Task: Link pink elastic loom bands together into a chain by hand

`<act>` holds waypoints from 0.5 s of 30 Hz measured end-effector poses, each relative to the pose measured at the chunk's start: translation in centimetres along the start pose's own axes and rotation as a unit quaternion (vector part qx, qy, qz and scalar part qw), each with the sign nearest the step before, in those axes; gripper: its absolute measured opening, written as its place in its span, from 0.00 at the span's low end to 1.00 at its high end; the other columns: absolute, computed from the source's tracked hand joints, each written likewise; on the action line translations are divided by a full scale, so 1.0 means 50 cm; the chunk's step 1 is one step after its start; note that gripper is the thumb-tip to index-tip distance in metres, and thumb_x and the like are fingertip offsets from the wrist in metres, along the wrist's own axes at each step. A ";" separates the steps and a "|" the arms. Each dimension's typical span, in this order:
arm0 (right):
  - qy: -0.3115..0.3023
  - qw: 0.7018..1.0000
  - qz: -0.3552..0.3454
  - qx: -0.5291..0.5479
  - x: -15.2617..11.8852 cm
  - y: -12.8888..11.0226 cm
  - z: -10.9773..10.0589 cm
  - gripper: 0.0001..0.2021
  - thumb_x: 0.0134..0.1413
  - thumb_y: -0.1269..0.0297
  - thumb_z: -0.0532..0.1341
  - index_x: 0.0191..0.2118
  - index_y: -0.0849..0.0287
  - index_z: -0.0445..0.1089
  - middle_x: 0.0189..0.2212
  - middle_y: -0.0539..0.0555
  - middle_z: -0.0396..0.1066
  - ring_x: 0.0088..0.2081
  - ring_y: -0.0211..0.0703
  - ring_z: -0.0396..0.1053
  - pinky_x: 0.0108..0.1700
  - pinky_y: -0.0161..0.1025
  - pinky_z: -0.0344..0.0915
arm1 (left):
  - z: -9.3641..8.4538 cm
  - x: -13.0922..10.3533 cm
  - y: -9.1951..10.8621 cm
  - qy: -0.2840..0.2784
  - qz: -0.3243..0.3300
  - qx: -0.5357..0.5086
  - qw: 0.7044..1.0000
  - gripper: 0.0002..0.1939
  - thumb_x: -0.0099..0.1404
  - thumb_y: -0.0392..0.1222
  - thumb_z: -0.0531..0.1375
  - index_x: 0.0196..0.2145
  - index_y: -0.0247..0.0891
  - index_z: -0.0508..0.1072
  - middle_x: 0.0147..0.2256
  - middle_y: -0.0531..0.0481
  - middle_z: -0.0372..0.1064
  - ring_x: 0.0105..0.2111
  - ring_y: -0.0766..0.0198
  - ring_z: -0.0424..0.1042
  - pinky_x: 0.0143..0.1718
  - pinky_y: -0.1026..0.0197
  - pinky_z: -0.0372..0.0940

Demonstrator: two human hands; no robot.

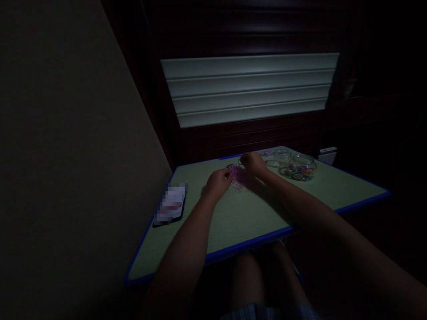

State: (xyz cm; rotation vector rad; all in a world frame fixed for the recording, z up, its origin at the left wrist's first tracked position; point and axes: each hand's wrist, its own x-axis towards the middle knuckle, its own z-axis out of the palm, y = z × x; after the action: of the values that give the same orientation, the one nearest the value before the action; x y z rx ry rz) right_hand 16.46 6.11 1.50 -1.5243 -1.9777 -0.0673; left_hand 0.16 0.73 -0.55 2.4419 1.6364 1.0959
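Observation:
A loose pile of small purple and pink bands (238,175) lies near the far side of the pale green table. My left hand (218,183) is at the pile's left edge, thumb and fingers pinched together; whatever they hold is too small to make out. Just beyond the pile, my right hand (254,163) is closed, with a thin dark loop (239,162) showing at its fingertips. Some multicoloured bands (231,166) are at the far edge of the pile, between the two hands. Dim light blurs the finer detail.
Right of my right hand stands a clear jar (302,166) with colourful bands inside, and another clear jar (283,154) behind it. A flat dark-edged device (171,203) with a blurred screen lies at the left. The table (233,226) has a blue rim. A wall borders the left.

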 end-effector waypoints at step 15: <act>0.032 0.980 -0.017 0.197 -0.027 -0.056 0.029 0.11 0.50 0.64 0.54 0.33 0.61 0.72 0.30 0.54 0.73 0.32 0.38 0.68 0.33 0.31 0.59 | 0.000 0.012 -0.010 0.070 -0.095 -0.106 0.987 0.09 0.54 0.41 0.54 0.28 0.36 0.72 0.29 0.50 0.71 0.30 0.66 0.69 0.33 0.66 0.62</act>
State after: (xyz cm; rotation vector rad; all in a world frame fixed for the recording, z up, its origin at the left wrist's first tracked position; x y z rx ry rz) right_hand 13.50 4.61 0.56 -1.2167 -1.8327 0.2439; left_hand -0.13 1.45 -0.37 2.0744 1.6510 1.3566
